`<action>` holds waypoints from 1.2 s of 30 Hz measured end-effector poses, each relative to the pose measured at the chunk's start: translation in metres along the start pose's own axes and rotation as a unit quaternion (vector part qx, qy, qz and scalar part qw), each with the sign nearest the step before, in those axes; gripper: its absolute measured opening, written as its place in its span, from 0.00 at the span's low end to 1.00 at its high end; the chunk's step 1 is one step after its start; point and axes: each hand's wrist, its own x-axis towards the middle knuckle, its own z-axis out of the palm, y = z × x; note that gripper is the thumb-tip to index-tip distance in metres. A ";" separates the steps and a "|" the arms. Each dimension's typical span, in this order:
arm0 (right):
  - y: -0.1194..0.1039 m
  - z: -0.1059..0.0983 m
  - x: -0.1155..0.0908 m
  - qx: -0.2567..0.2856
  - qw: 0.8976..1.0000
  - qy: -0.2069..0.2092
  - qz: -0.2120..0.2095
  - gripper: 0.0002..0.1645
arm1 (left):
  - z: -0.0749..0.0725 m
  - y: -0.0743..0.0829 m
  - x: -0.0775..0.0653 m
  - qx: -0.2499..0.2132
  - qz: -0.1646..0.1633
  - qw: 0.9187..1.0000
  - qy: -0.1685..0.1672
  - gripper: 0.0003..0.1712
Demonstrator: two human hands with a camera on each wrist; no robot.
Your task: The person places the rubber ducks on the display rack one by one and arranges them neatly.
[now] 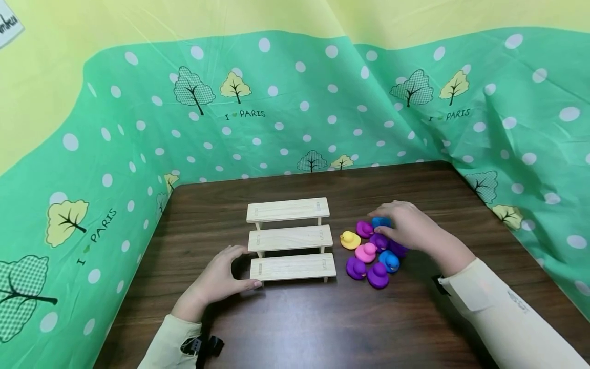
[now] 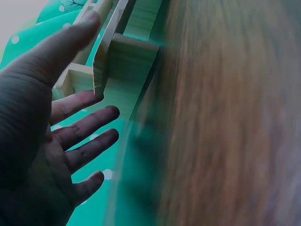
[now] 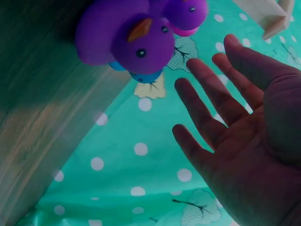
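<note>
Head view: ducks (image 1: 365, 252) beside the wooden stand (image 1: 290, 238) are being overhung by the right hand (image 1: 407, 225), the stand flanked by the left hand (image 1: 218, 279), fingers all spread; through crowding, neighbours are risking being knocked.

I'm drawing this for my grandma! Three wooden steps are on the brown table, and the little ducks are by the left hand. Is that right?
Not quite: the little ducks are by the right hand, as the head view shows. The three wooden steps are indeed on the brown table.
</note>
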 end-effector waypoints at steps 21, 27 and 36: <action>0.024 0.014 0.034 0.114 0.984 -0.127 0.048 0.19 | 0.011 -0.008 0.004 -0.032 0.000 0.999 -0.009 0.34; 0.025 0.015 0.035 0.112 0.984 -0.127 0.048 0.17 | 0.012 -0.010 0.004 -0.037 -0.005 0.999 -0.016 0.33; 0.028 0.019 0.036 0.104 0.986 -0.123 0.031 0.14 | 0.009 -0.008 0.003 -0.035 -0.001 0.999 -0.022 0.32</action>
